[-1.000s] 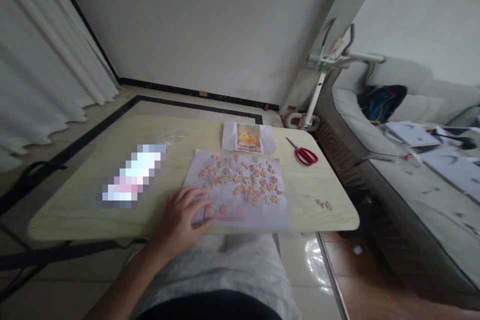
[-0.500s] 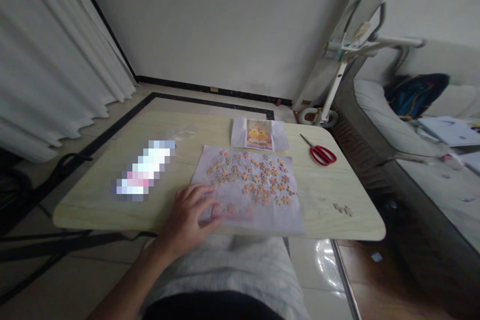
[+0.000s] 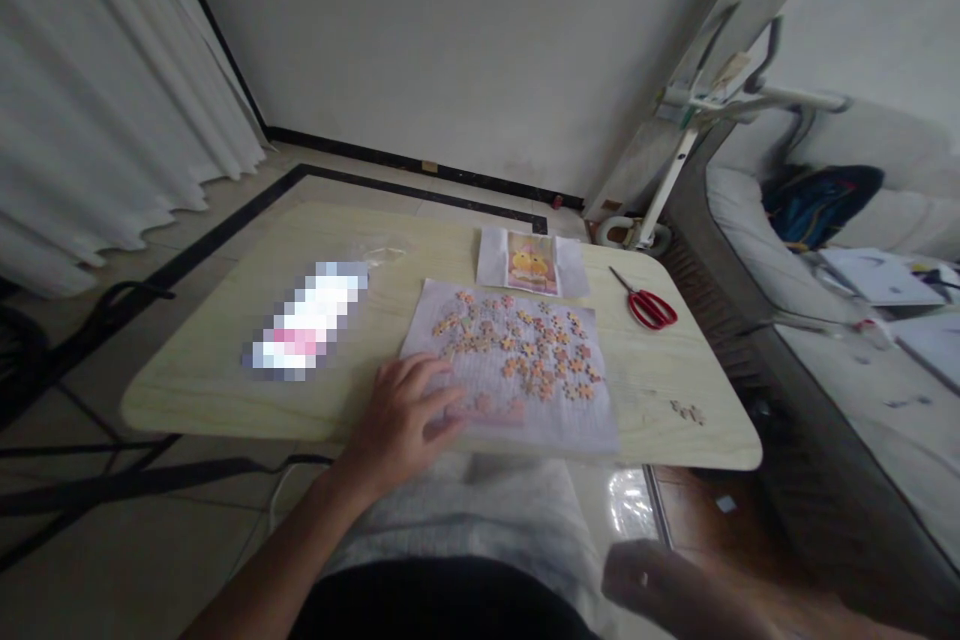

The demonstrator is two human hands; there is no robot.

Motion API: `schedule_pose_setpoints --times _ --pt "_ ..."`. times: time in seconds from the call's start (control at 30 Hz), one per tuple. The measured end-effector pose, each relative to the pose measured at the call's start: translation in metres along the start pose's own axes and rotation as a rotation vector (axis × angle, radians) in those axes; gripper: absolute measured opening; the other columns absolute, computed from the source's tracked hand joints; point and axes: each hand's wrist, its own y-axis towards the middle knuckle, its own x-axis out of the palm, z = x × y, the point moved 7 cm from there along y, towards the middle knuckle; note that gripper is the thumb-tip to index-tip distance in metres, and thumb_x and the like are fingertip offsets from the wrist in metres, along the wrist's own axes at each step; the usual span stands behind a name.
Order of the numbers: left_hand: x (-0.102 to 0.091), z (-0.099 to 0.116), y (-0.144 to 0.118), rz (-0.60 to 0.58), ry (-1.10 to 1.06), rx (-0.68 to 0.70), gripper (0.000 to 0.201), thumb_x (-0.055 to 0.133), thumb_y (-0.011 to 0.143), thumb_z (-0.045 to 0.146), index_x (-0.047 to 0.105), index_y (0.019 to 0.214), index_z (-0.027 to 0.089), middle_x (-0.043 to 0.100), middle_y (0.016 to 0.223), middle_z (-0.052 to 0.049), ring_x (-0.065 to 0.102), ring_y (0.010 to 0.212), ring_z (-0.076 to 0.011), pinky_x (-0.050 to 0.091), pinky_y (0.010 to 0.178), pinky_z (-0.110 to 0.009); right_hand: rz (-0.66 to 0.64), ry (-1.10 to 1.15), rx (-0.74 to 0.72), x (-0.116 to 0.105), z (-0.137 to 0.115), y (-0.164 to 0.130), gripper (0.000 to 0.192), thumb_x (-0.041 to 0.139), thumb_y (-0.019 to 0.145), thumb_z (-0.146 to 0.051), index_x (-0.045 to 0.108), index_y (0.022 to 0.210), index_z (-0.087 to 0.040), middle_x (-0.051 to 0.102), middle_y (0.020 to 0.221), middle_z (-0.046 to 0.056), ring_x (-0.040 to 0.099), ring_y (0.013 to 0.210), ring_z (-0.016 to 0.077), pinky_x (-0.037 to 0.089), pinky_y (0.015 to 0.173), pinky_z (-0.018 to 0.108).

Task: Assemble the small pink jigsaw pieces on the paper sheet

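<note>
My left hand lies at the left edge of a white sheet, its fingers spread and slightly curled. Beside its fingertips is a joined pink strip of jigsaw puzzle along the sheet's near side. Many loose orange and yellow puzzle pieces are scattered over the rest of the sheet. Low on the right, off the table's near edge, my right hand is blurred. A small pale spot shows at its fingers, but I cannot make out whether it holds anything.
Beyond the sheet lies a picture with yellow figures. Red-handled scissors rest to its right. A few pieces sit near the right corner of the table. On the left are a pixelated bright object and clear plastic.
My right hand has come into view at the lower right. The view has shifted a little, so the table and sheet appear moved. My left hand stays at the sheet's left edge.
</note>
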Motion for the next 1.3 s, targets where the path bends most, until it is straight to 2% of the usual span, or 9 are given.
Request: schedule_pose_setpoints --times 0.03,0.07,0.2,0.33,0.47,0.6,0.8,1.03,1.3 --pt "0.000 0.000 0.000 0.001 -0.005 0.000 0.018 0.064 0.086 0.034 0.068 0.100 0.025 0.058 0.118 -0.008 0.049 0.118 -0.0302 0.043 0.096 -0.051 -0.027 0.037 -0.063 -0.007 -0.015 0.005 0.017 0.062 0.088 -0.033 0.071 0.086 -0.018 0.070 0.085 0.003 0.064 0.077 0.0164 0.052 0.070 0.027" --pt "0.000 0.000 0.000 0.002 -0.008 0.001 0.017 0.063 0.086 0.034 0.068 0.100 0.025 0.058 0.118 -0.008 0.049 0.118 -0.0302 0.043 0.096 -0.051 0.023 0.074 -0.150 -0.020 -0.035 0.010 0.018 0.062 0.089 -0.035 0.070 0.093 -0.020 0.070 0.091 0.003 0.064 0.082 0.0162 0.052 0.075 0.027" --pt "-0.001 0.004 0.002 0.013 -0.007 0.005 0.014 0.063 0.087 0.032 0.068 0.099 0.026 0.058 0.118 -0.008 0.049 0.118 -0.0301 0.043 0.095 -0.051 0.355 0.024 -0.363 -0.067 -0.113 0.040 0.015 0.056 0.092 -0.027 0.070 0.090 -0.022 0.065 0.083 0.001 0.059 0.073 0.0127 0.046 0.067 0.025" --pt "0.003 0.009 0.006 -0.003 -0.025 -0.003 0.009 0.063 0.086 0.028 0.068 0.093 0.024 0.058 0.118 -0.008 0.049 0.118 -0.0293 0.042 0.097 -0.051 0.539 -0.067 -0.449 -0.077 -0.153 0.081 0.017 0.061 0.089 -0.017 0.073 0.098 -0.024 0.065 0.092 0.002 0.060 0.079 0.0131 0.046 0.073 0.027" --pt "0.007 0.009 0.007 0.009 -0.039 -0.012 0.007 0.063 0.086 0.027 0.067 0.087 0.022 0.058 0.117 -0.008 0.048 0.118 -0.0298 0.042 0.098 -0.051 0.536 -0.178 -0.472 -0.067 -0.160 0.103 0.015 0.063 0.087 -0.015 0.075 0.092 -0.023 0.063 0.091 0.003 0.059 0.079 0.0134 0.045 0.072 0.026" --pt "0.009 0.008 0.005 0.002 -0.032 -0.014 0.009 0.062 0.087 0.027 0.067 0.083 0.022 0.058 0.118 -0.008 0.047 0.119 -0.0298 0.041 0.099 -0.051 0.501 -0.279 -0.490 -0.058 -0.163 0.106 0.016 0.065 0.087 -0.017 0.070 0.072 -0.020 0.057 0.077 0.001 0.052 0.067 0.0105 0.040 0.063 0.023" --pt "0.010 0.008 0.006 -0.027 -0.040 -0.014 0.005 0.064 0.085 0.025 0.067 0.084 0.022 0.059 0.117 -0.008 0.049 0.117 -0.0297 0.041 0.098 -0.051 0.529 -0.318 -0.466 -0.053 -0.160 0.111 0.022 0.063 0.087 -0.016 0.065 0.065 -0.018 0.054 0.073 0.000 0.051 0.068 0.0112 0.037 0.064 0.024" --pt "0.009 0.007 0.007 -0.009 -0.023 -0.009 0.006 0.064 0.086 0.026 0.067 0.081 0.023 0.062 0.114 -0.007 0.050 0.117 -0.0303 0.040 0.096 -0.051 0.607 -0.278 -0.393 -0.055 -0.156 0.116 0.015 0.067 0.083 -0.017 0.063 0.068 -0.017 0.054 0.074 0.000 0.047 0.068 0.0122 0.034 0.063 0.026" --pt "0.009 0.007 0.007 -0.003 -0.006 -0.004 0.004 0.065 0.085 0.026 0.068 0.082 0.024 0.063 0.114 -0.007 0.051 0.116 -0.0301 0.039 0.095 -0.051 0.614 -0.142 -0.407 -0.056 -0.155 0.116 0.012 0.067 0.078 -0.010 0.064 0.069 -0.017 0.054 0.072 -0.002 0.047 0.064 0.0104 0.033 0.061 0.025"
